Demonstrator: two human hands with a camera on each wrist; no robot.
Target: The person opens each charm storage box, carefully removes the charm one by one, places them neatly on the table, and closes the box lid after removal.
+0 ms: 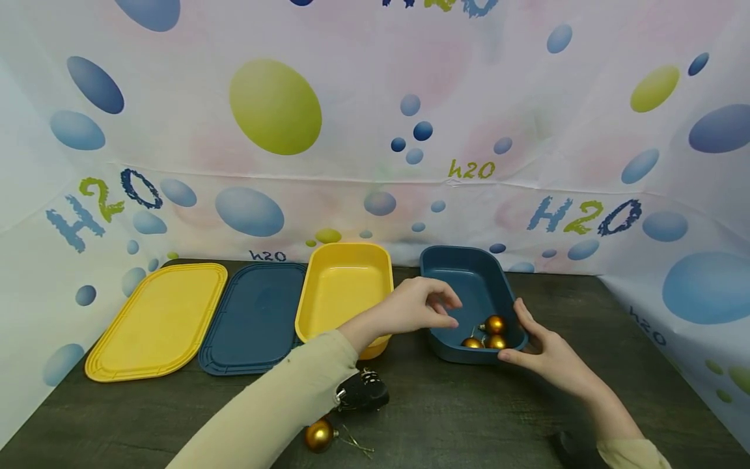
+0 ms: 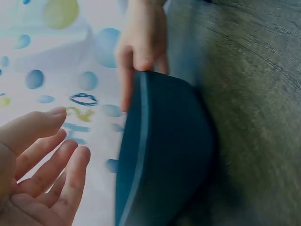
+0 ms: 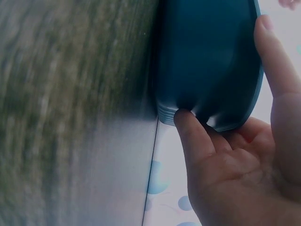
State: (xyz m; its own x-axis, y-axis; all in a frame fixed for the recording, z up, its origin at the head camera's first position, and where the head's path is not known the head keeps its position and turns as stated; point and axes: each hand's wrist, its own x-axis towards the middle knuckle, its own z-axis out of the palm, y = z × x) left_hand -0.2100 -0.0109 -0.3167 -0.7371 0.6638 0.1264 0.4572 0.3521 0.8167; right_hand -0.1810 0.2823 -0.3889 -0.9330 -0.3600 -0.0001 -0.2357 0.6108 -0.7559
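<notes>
A dark blue rectangular container (image 1: 465, 257) stands at the right of the table, with several gold Christmas baubles (image 1: 495, 324) gathered at its near end. My right hand (image 1: 551, 355) grips the container at its near right corner. In the right wrist view, the thumb (image 3: 277, 70) lies along the rim and the fingers wrap the rounded end. Over the container's left side hovers my left hand (image 1: 418, 305), fingers loosely bent with nothing between them. The left wrist view shows that hand (image 2: 42, 174) beside the container wall, apart from it.
A yellow container (image 1: 346, 257) stands left of the blue one, partly behind my left forearm. Farther left lie a blue lid (image 1: 254, 312) and a yellow lid (image 1: 158, 319). Another gold bauble (image 1: 319, 435) with a string lies near the front, beside my left sleeve. A patterned sheet hangs behind.
</notes>
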